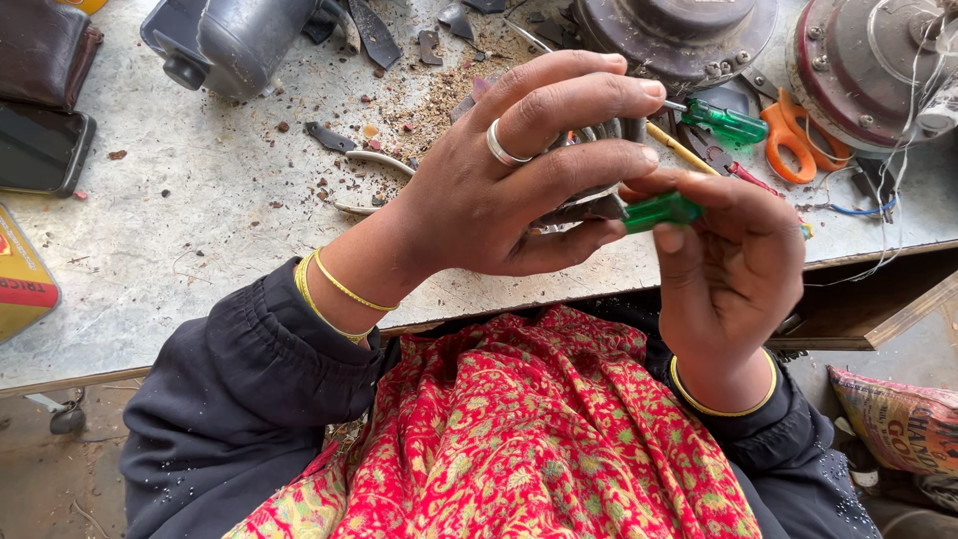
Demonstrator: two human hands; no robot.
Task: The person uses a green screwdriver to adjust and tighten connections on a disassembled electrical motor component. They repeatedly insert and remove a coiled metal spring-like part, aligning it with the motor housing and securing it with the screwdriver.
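Note:
My left hand (519, 175), with a silver ring on one finger, wraps around a round grey metal part (609, 135) with ribbed edges; my fingers hide most of it. My right hand (733, 269) pinches a small screwdriver with a green handle (661, 211), and its tip points left into the metal part. Both hands hover just above the front edge of the grey worktable (200, 240). Gold bangles circle both wrists.
A second green-handled screwdriver (726, 122), orange-handled scissors (793, 140), two round motor housings (679, 30) (868, 65), loose wires, scraps and brown debris lie behind my hands. A grey cylinder (235, 40) stands at the back left; a dark phone (40, 148) and a yellow tin (20, 284) are at the left edge.

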